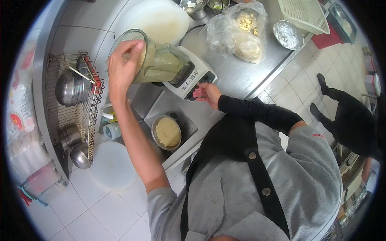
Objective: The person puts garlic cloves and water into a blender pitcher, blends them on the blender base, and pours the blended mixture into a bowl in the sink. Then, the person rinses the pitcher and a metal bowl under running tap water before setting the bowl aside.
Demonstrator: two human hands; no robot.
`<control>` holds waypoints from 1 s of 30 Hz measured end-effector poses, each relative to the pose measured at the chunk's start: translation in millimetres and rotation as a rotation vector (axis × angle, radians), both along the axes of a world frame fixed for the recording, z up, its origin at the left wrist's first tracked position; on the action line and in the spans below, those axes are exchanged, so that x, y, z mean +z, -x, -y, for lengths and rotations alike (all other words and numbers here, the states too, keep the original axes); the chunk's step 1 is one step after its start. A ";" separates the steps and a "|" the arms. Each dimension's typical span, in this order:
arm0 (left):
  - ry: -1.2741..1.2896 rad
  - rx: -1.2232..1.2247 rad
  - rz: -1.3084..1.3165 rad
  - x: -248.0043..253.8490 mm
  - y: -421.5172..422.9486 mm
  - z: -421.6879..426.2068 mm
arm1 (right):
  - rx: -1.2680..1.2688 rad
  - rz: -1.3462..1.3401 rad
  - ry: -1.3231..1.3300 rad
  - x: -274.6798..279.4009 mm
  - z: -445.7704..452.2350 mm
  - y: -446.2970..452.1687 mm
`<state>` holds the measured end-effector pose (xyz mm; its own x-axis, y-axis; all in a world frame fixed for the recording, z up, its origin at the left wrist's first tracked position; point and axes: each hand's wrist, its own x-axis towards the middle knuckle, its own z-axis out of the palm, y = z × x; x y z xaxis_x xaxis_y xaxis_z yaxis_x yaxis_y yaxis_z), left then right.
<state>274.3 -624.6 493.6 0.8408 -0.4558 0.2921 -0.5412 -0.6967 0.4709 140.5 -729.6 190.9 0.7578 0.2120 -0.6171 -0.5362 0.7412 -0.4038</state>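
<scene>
Blender base [191,80]: white, hand-lettered, on the steel counter [221,72]; landmark for all entries below.
Blender jar [163,64]: see-through, clouded, seated on the blender base; contents unclear to me.
Left hand [126,60]: curled over the jar's rim, apparently gripping it; I cannot tell whether a lid lies beneath.
Right hand [208,94]: fingers touching the control panel [209,76] on the blender base's near side; whether they pinch a knob, I cannot tell.
Good handling: firm, even downward pressure on the jar, left fingers clear of its mouth, control worked by small degrees.
Likely fault: a sideways pull at the rim could rock the jar in its seat.
Metal bowl [153,130]: in the sink, nearer the wearer than the blender base, holding a pale yellow mass [168,131].
Plastic bags [253,40]: beyond the blender base, rightward.
</scene>
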 end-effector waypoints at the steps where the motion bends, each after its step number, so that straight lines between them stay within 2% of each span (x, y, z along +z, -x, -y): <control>1: -0.098 0.052 -0.116 1.9 -1.9 -2.0 | 0.000 0.002 0.002 -0.5 -0.2 0.2; 3: -0.292 0.158 -0.345 8.3 -8.1 -5.3 | 0.002 0.008 0.008 0.0 -0.3 -0.4; 6: -0.476 0.332 -0.387 8.4 -12.8 0.5 | 0.006 0.018 0.017 0.4 1.0 0.0; 9: -0.403 0.328 -0.163 -6.4 -21.8 -10.2 | 0.001 0.003 0.017 0.0 0.0 -0.6; 15: -0.018 0.337 -0.200 8.5 4.6 3.3 | -0.004 0.012 0.016 -2.8 -0.9 -0.4; 18: -0.106 0.067 -0.119 13.0 7.9 3.5 | -0.009 0.021 -0.004 -4.9 -1.4 -1.3; 21: -0.168 0.198 -0.167 6.7 3.8 4.0 | -0.007 0.019 0.010 -2.0 -0.3 -0.3; 24: -0.368 0.311 -0.179 10.9 -1.8 4.8 | -0.006 0.019 0.016 -1.3 0.0 -0.6; 27: -0.460 0.416 -0.039 2.5 -8.1 -2.4 | -0.007 0.016 0.024 -1.2 -0.6 -0.7; 30: -0.430 0.350 -0.210 5.8 -13.4 -4.5 | -0.016 0.019 0.022 -0.2 -0.2 -0.2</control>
<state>287.6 -620.0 499.4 0.9824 -0.1813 -0.0458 -0.1705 -0.9689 0.1791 140.7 -729.4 190.6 0.7723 0.1867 -0.6072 -0.5169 0.7402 -0.4299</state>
